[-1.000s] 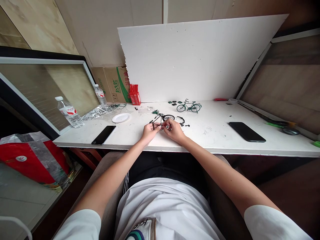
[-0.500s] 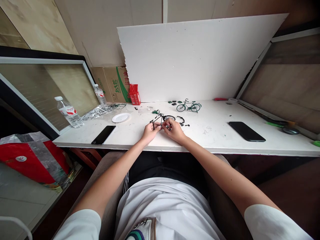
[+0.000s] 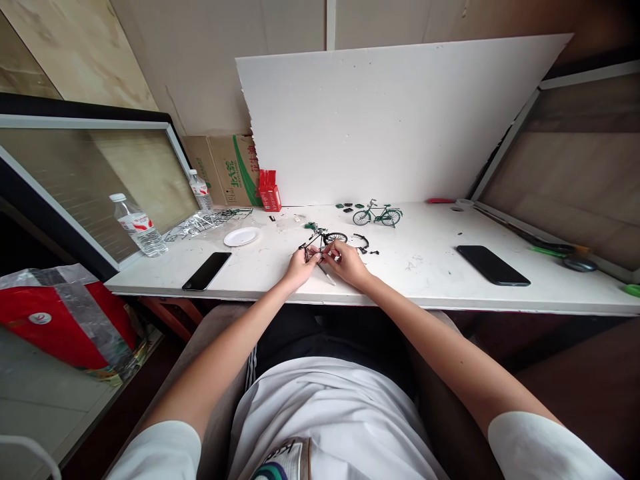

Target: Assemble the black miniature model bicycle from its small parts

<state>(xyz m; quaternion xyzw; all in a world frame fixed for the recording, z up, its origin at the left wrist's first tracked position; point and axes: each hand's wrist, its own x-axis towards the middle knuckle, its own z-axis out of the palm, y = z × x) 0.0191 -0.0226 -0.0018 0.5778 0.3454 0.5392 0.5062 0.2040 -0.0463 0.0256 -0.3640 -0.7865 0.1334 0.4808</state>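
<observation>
A black model bicycle (image 3: 336,237) with one spoked wheel in sight is between my hands, low over the front of the table. My left hand (image 3: 301,268) is closed around its frame end. My right hand (image 3: 347,263) is in a pinch at the middle of the frame, its fingertips close to the left ones; what they pinch is too small to make out. Below the fingertips a thin pale rod-like piece (image 3: 327,274) slants toward the table edge. A curved black part (image 3: 361,241) and small black bits lie just beyond my right hand.
A green model bicycle (image 3: 378,214) stands at the back, small dark green parts beside it. Phones lie left (image 3: 207,271) and right (image 3: 493,265). A white plate (image 3: 242,236), water bottles (image 3: 139,224) and a red box (image 3: 270,191) are on the left. A white board (image 3: 400,120) leans behind.
The black bicycle has shifted slightly to the left and its wheel sits a little differently. The thin pale piece now shows below my fingers. Both hands remain nearly in place.
</observation>
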